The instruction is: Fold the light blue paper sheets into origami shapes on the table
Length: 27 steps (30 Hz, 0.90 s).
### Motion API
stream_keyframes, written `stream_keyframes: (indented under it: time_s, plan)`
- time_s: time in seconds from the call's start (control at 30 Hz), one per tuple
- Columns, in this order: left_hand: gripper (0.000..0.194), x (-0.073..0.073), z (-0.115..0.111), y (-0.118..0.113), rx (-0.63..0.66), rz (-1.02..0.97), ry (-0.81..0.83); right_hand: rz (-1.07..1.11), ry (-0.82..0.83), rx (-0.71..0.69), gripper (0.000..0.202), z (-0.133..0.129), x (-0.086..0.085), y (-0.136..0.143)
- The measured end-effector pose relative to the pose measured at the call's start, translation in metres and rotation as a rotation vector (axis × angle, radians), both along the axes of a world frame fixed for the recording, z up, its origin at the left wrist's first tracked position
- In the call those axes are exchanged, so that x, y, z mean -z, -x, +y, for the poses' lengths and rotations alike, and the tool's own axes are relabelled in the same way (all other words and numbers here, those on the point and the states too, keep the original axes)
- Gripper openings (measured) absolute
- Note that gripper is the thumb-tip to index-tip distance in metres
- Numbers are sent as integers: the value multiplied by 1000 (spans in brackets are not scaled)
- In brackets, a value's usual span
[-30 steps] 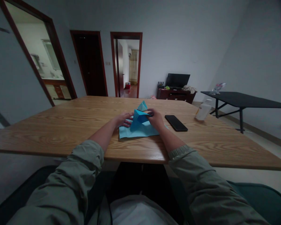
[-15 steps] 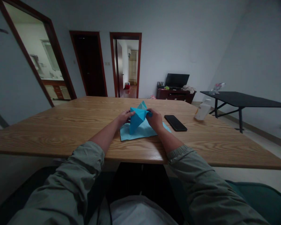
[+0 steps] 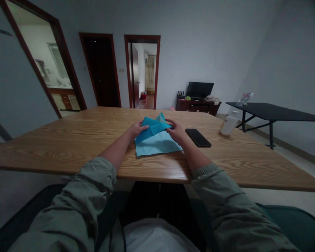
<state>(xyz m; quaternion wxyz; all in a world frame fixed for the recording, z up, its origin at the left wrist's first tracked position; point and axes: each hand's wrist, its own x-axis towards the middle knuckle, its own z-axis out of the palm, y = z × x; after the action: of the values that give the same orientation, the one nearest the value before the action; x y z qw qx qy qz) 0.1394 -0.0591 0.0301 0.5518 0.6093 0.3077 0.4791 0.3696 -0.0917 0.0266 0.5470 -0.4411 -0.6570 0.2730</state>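
Both hands are on a deep-blue folded paper (image 3: 153,127), raised over the middle of the wooden table (image 3: 81,143), nearer its near edge than its left or right corners. The left hand (image 3: 137,129) pinches the paper's left side, thumb on top; the right hand (image 3: 175,131) has its right tip in a narrow hold between thumb and fingers. Under it a pale-blue sheet (image 3: 159,144) lies flat, its front edge roughly along the table's near edge with a strip of wood between; whether the two join cannot be told. A small peaked paper (image 3: 161,117) shows just behind, toward the far edge.

To the left, a broad stretch of wood runs to the left edge. To the right, room is tighter: a black phone (image 3: 198,137) lies just beside the right hand and forearm, and a bottle (image 3: 229,124) stands farther over, near the right edge.
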Motion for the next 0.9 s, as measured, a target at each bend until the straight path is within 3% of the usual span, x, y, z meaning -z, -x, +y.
stream_keyframes:
  time_s: [0.13,0.23,0.4,0.5,0.6,0.7,0.9]
  plan:
    - [59,-2,2,3,-68,-8,-35,284,229,-209,38,1,-2,-7]
    - [59,-2,2,2,-84,19,-63,353,327,-307,31,-3,-4,-6]
    - [60,-1,3,0,-69,32,-96,244,353,-252,24,-4,-3,-3]
    - [60,2,5,0,-52,52,-109,286,348,-288,22,-4,-3,-4]
    - [57,5,8,1,-66,87,-150,326,397,-323,30,-4,-4,-5]
    - [52,8,11,3,-121,167,-217,290,429,-268,40,-5,-6,-3]
    - [49,6,10,2,-124,201,-254,229,251,-155,29,3,1,-2]
